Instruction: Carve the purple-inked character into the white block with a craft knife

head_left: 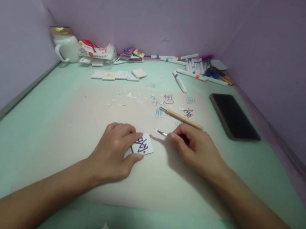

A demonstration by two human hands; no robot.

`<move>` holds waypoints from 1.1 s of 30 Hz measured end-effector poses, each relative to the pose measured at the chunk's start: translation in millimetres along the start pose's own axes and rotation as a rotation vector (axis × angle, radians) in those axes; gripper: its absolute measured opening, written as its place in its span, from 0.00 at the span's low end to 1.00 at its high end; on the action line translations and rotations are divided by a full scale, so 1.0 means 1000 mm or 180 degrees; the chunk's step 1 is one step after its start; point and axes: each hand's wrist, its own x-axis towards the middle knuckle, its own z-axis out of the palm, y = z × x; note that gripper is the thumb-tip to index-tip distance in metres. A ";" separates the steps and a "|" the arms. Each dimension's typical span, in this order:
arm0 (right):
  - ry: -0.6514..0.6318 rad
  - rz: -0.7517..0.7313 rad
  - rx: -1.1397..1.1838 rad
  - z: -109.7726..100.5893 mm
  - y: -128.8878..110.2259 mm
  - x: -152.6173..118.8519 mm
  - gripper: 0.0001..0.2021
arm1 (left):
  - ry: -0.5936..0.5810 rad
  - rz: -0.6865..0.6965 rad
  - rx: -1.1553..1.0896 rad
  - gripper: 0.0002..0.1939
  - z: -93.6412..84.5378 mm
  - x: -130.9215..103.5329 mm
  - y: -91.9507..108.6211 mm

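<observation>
My left hand (114, 151) presses a white square carving block (148, 144) against the board, its thumb at the near edge and fingers over the left part. A purple handwritten character is on the block's face, partly covered by the fingers. In my right hand (197, 147) is a carving knife (162, 133) with a thin metal tip, gripped like a pen. Its point hovers to the upper right of the block, apart from it. Just beyond the right hand lies a wooden-handled gouge (185, 119), its forked metal end pointing left.
White shavings (132, 95) and written characters (168, 99) mark the board. A phone (234, 117) lies at right. Along the back wall stand a white mug (69, 47), a tissue pack (95, 50), more blocks (121, 75) and several markers (191, 75).
</observation>
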 end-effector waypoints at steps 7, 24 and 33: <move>0.1368 -0.1192 -0.1178 0.002 0.010 -0.002 0.08 | 0.0759 0.0964 0.0654 0.14 -0.008 0.002 0.005; 0.0990 -0.0465 -0.0371 0.007 0.013 0.000 0.05 | 0.0164 0.0267 -0.0105 0.18 -0.004 0.003 -0.010; 0.0652 -0.0252 0.0073 0.004 0.010 -0.001 0.06 | 0.0108 0.0292 -0.0251 0.18 -0.006 0.003 -0.009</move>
